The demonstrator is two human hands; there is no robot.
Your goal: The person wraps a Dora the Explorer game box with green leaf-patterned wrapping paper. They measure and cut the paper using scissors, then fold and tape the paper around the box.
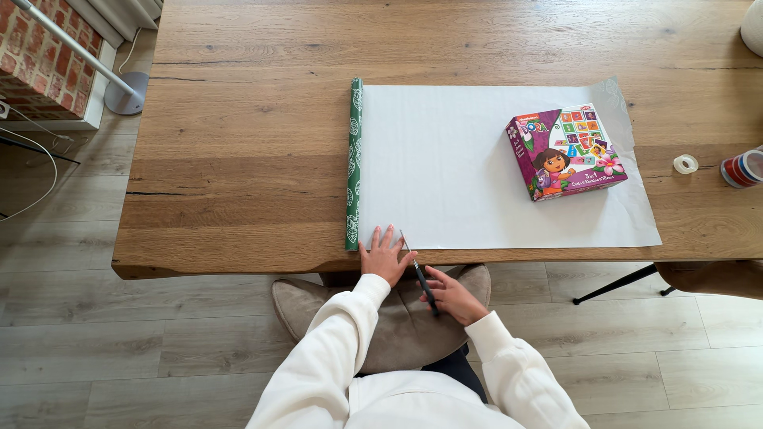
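Observation:
A sheet of wrapping paper (461, 167) lies white side up on the wooden table (238, 159), still joined to its green leaf-patterned roll (353, 167) at the left. A purple game box (566, 151) rests on the sheet's right part. My left hand (385, 254) presses flat on the paper's near left corner beside the roll. My right hand (449, 295) holds scissors (419, 272) at the table's near edge, their blades at the sheet's near edge just right of my left hand.
A small clear tape roll (685, 164) and a red-striped tape roll (742, 169) lie at the table's right edge. A white object (753, 28) sits at the far right corner. A lamp base (125, 94) stands on the floor at left.

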